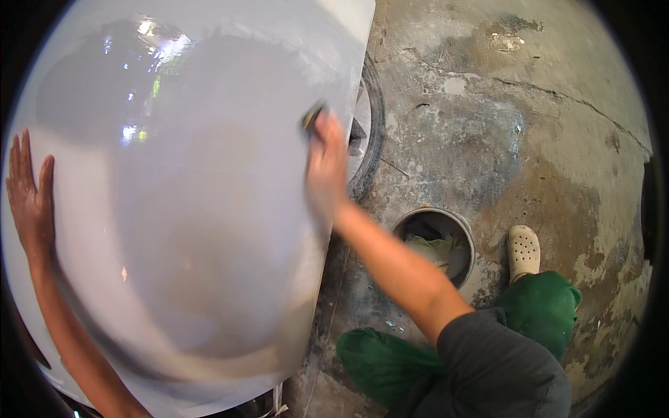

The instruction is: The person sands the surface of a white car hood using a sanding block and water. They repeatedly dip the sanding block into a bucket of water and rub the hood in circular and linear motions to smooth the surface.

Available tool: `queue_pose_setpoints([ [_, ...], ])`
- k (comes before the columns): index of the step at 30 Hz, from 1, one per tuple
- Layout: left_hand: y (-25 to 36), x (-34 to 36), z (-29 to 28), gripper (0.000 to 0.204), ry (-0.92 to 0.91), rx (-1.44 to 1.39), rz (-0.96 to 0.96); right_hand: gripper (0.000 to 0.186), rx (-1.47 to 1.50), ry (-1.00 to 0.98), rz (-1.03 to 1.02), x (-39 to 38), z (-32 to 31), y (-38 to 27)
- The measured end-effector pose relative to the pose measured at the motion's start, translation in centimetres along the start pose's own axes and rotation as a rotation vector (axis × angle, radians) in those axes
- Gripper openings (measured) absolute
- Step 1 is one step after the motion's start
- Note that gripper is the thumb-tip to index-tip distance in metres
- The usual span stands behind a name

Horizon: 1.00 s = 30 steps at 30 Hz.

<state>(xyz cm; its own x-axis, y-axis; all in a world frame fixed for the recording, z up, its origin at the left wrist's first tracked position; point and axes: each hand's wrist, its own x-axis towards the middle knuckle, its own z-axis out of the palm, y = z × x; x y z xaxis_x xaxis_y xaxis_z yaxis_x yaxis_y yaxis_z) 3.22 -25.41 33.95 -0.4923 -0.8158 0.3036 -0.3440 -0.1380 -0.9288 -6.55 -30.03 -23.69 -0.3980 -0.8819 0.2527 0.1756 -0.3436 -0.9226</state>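
A wet, pale grey curved car panel (209, 209) fills the left half of the view, with shine and darker damp patches. Near its right edge, my right hand (327, 157) grips a small dark pad with a yellow streak (311, 117) against the surface; the hand is blurred by motion. My left hand (31, 195) lies open on the panel at the far left, fingers and thumb stretched out.
A wheel (373, 125) shows beside the panel's edge. A round bucket (467, 251) holding cloth and water stands on the stained, cracked concrete floor (529, 153), close to my foot in a beige clog (523, 251) and my green-trousered legs (390, 355).
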Motion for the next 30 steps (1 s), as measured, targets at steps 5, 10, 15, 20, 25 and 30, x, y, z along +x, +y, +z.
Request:
queue_pose_setpoints([
  [5,-0.1,0.1,-0.2,0.073,0.152,0.162,0.126,0.060,0.125,-0.395,-0.463,-14.1,-2.8,-6.3],
  [10,-0.1,0.4,-0.4,0.073,0.207,0.215,0.179,0.063,0.102,-0.190,-0.507,6.4,2.8,-2.9],
  [15,0.1,0.6,-0.3,0.074,0.233,0.223,0.185,0.045,0.102,0.012,-0.407,11.8,3.3,-9.3],
  [20,0.0,0.4,-0.1,0.076,0.211,0.228,0.177,0.045,0.385,-0.483,-1.064,-1.2,-0.9,-15.6],
  [25,-0.2,0.5,0.0,0.076,0.216,0.238,0.182,0.045,0.135,-0.312,-1.003,11.4,1.3,-11.2],
  [30,0.0,0.3,0.0,0.077,0.225,0.256,0.188,0.041,0.183,-0.021,-0.539,13.0,3.6,-12.7],
])
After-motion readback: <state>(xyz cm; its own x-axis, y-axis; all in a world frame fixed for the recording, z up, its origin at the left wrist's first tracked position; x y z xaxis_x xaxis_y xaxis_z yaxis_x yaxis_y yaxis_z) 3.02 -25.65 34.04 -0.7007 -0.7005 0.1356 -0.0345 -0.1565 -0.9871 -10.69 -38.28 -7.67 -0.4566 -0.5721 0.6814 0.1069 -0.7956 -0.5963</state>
